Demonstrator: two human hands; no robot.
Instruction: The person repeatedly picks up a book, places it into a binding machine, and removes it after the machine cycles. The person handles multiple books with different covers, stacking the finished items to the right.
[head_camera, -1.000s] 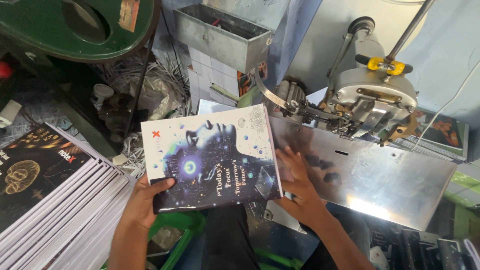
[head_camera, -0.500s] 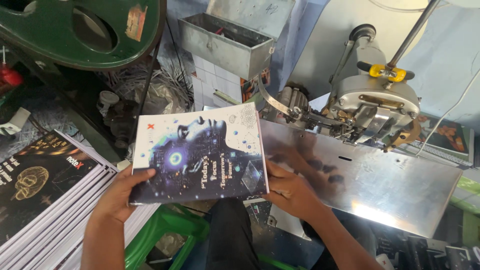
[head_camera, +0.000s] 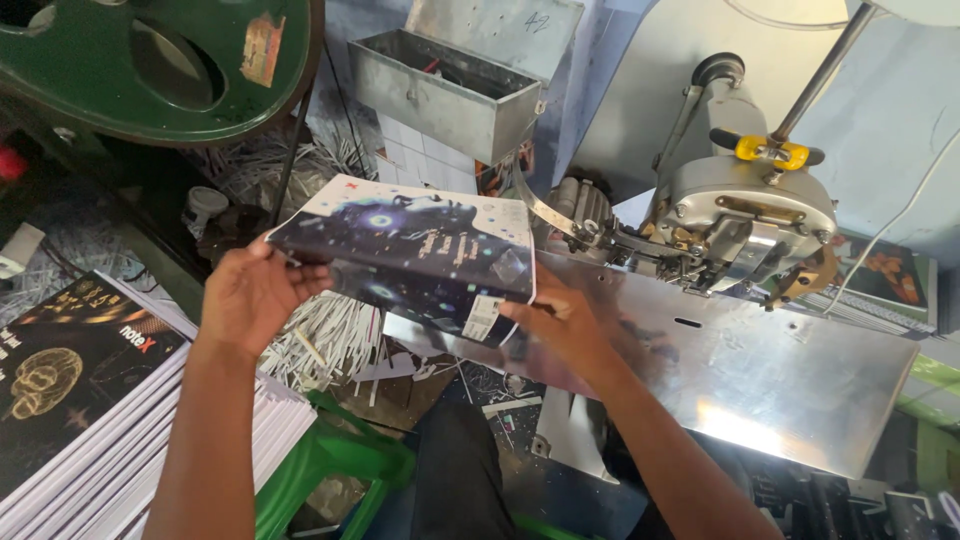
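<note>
- Polished sheet-metal work table (head_camera: 760, 400), sloping from 9 to 4 o'clock: bare, slick and tilted; a booklet set down loosely would likely slide off its low edge.
- Grey stitching machine head with yellow clamp (head_camera: 745, 205), at 2 o'clock above the table: exposed mechanism close to the right hand's reach; fingers straying under it risk a pinch.
- Stack of black-covered booklets (head_camera: 90, 400), at 8 o'clock: fanned and uneven; a nudge from the left forearm could spill it.
- Dark, star-patterned soft-cover booklet (head_camera: 410, 250), centre, held in the air just left of the table's near corner: bent over along its length; a crooked fold would crease the cover.
- Left hand (head_camera: 255, 295), at 9 o'clock: closed on the booklet's left edge, thumb on top; a thin pinch that could slip.
- Right hand (head_camera: 560, 325), centre: gripping the booklet's lower right corner from beneath, just over the table's edge.
- White paper trimmings (head_camera: 330, 345), below the booklet: loose litter that could get caught in the pages.
</note>
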